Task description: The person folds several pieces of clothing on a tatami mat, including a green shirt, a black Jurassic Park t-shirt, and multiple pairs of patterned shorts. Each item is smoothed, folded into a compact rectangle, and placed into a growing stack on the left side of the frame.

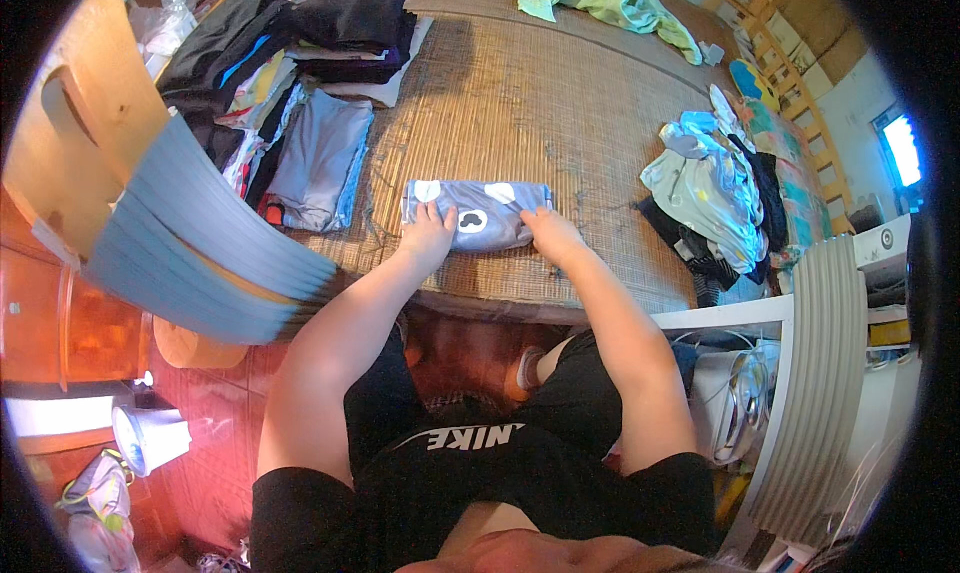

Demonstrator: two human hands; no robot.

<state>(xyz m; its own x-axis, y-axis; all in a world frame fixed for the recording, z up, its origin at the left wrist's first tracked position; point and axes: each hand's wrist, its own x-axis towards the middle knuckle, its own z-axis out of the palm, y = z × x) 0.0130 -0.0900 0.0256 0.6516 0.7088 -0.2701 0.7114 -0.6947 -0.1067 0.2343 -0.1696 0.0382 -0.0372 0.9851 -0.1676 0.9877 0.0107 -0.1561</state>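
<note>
A grey cloth garment with white patches and a dark printed mark, folded into a flat rectangle, lies on a woven bamboo mat. My left hand rests on its left part, fingers spread over the fabric. At the right end, the fingers of my right hand touch its edge; whether they pinch the cloth cannot be made out. Left of it lies a folded grey garment beside stacks of folded clothes, with black ones on top.
A loose heap of clothes lies at the mat's right side. A green cloth is at the far edge. A wooden bed board rises at the left, a white shelf at the right. A white bucket stands on the floor.
</note>
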